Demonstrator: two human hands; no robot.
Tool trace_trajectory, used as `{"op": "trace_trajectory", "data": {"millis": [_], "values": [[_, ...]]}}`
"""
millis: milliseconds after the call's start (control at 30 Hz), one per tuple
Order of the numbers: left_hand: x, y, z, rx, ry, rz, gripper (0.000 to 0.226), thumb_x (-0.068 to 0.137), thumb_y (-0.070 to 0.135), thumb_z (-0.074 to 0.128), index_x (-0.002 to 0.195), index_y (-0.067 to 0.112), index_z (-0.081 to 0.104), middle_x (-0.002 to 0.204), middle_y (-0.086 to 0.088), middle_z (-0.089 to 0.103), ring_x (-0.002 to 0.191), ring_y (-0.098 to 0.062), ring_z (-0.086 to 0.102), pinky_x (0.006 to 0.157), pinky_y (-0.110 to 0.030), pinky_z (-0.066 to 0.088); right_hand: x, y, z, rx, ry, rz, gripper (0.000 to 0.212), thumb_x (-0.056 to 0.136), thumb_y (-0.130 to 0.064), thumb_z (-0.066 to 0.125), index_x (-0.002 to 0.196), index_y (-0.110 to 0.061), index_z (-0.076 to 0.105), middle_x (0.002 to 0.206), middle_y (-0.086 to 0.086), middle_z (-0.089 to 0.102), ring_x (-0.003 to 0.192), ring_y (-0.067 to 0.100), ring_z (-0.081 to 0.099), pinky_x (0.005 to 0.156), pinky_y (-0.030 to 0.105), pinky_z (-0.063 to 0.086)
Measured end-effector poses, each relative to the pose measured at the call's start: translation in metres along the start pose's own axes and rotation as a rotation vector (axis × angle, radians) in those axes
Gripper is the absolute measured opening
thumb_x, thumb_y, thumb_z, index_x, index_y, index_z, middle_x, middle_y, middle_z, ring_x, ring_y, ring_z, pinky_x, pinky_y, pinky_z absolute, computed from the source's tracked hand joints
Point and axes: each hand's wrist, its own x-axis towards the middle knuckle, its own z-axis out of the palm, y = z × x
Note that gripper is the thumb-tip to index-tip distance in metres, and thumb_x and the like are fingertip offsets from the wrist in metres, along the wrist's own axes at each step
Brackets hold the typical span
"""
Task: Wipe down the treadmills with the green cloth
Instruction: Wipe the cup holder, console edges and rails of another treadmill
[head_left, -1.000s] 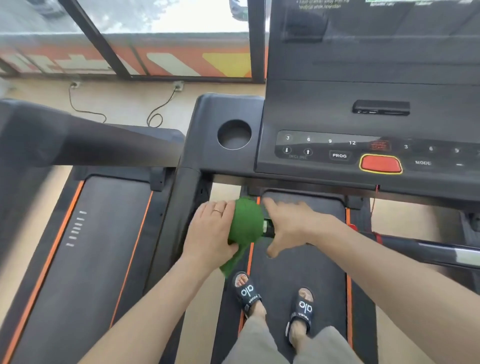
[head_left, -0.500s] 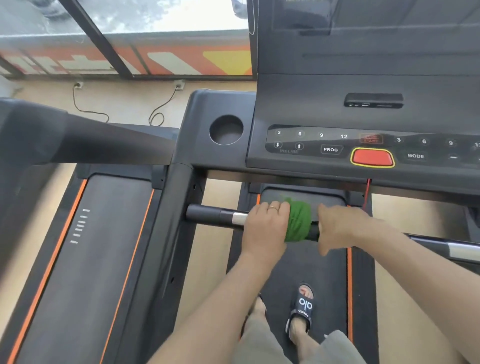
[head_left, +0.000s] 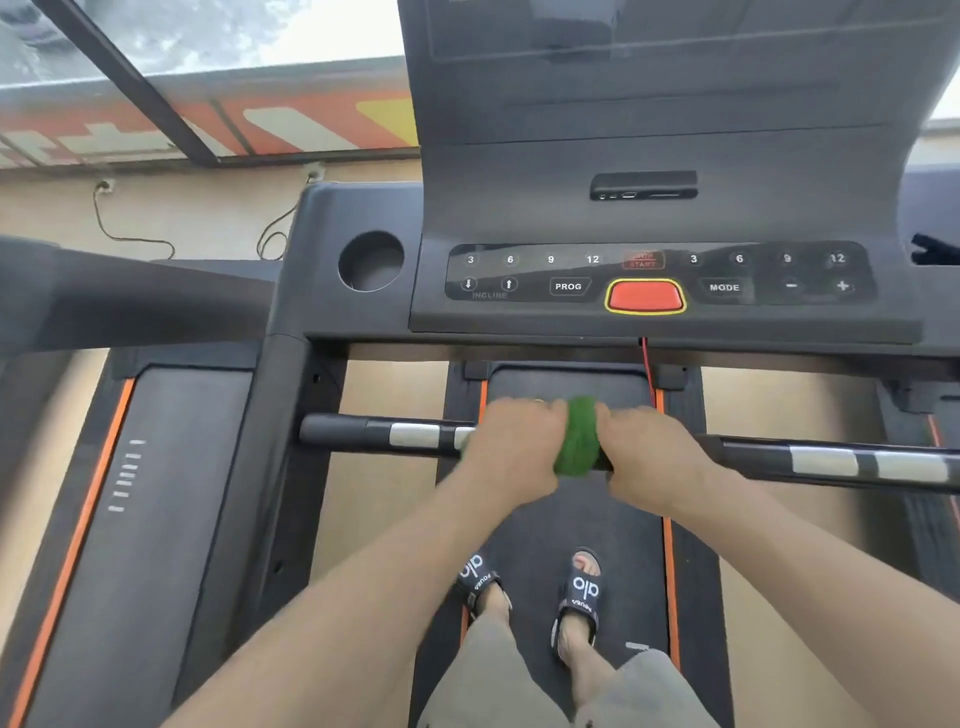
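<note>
A green cloth (head_left: 579, 439) is wrapped round the black handlebar (head_left: 363, 434) of the treadmill, near the bar's middle. My left hand (head_left: 511, 447) grips the cloth and bar from the left. My right hand (head_left: 649, 457) grips the bar right beside the cloth, touching its right edge. The treadmill console (head_left: 660, 280) with its red stop button (head_left: 645, 297) is above the bar. I stand on the black belt (head_left: 571, 525) in black sandals.
A second treadmill belt (head_left: 156, 519) with orange trim lies to the left, its arm (head_left: 130, 296) crossing the left side. A round cup holder (head_left: 370, 261) sits left of the console. Silver grip plates (head_left: 867, 463) mark the bar's right part. Cables hang on the wall behind.
Both hands and the cloth have slid rightward along the handlebar, from its left end to its middle. More bare bar shows on the left now.
</note>
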Motion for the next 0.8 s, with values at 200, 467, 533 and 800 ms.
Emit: {"op": "trace_trajectory", "data": {"millis": [200,467,533,800], "values": [[-0.014,-0.019,0.013,0.104,0.256,0.173,0.039,0.048,0.002,0.07,0.082,0.013,0.053,0.07,-0.005,0.056,0.062,-0.028,0.055,0.059,-0.034,0.036,-0.008,0.006,0.014,0.054,0.303,-0.245,0.061,0.059,0.008,0.06,0.118,-0.006,0.051,0.102,0.006,0.054,0.092,0.029,0.052,0.082,0.04,0.048],[-0.033,-0.052,0.02,0.148,0.256,-0.076,0.056,0.037,0.003,0.079,0.088,0.01,0.057,0.068,-0.007,0.062,0.06,-0.03,0.059,0.057,-0.033,0.044,-0.044,0.049,0.016,-0.188,0.263,0.124,0.036,0.059,-0.018,0.076,0.087,-0.016,0.054,0.077,0.001,0.057,0.069,0.028,0.057,0.067,0.038,0.048],[-0.004,0.016,0.015,0.136,0.235,0.034,0.069,0.041,0.007,0.08,0.106,0.007,0.057,0.075,-0.006,0.062,0.062,-0.028,0.061,0.055,-0.033,0.042,-0.04,0.048,0.008,-0.161,0.108,0.151,0.025,0.071,-0.026,0.068,0.083,-0.021,0.047,0.071,-0.004,0.059,0.066,0.024,0.06,0.057,0.03,0.044],[0.019,0.045,0.005,-0.077,0.193,0.125,0.034,0.069,0.023,0.074,0.097,0.015,0.055,0.084,-0.002,0.063,0.072,-0.029,0.065,0.053,-0.031,0.033,-0.039,0.052,0.002,-0.112,0.142,0.116,0.02,0.078,-0.032,0.06,0.095,-0.025,0.053,0.085,-0.003,0.068,0.083,0.027,0.067,0.058,0.029,0.035]]}}
